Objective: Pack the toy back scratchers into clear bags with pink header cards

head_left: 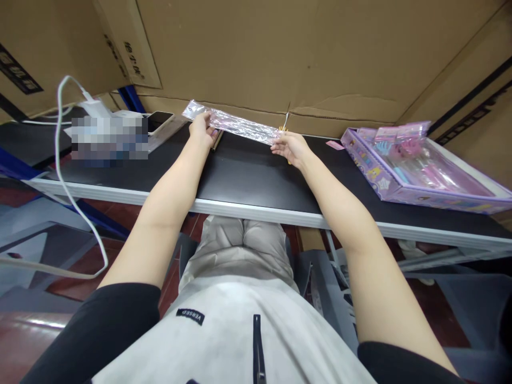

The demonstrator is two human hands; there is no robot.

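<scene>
A long, narrow clear plastic bag [242, 126] stretches between my two hands above the dark tabletop. Near its left end, my left hand [202, 129] is closed on it, thumb and fingers pinching the film. My right hand [292, 148] pinches the opposite end. The film is shiny and wrinkled, and I cannot make out whether anything lies inside. Just behind my right hand, a thin pointed tool [287, 114] shows, with yellow parts partly hidden by the fingers. Close to my left hand lies a slim gold-brown stick-like thing [217, 141], partly covered.
At the right stands an open purple box [372, 173] holding pink and blue packaged items. A pink slip [335, 145] lies beside it. On the left are a phone [160, 120], a white cable [59, 138] and a blurred-out patch. Cardboard [256, 53] walls the back.
</scene>
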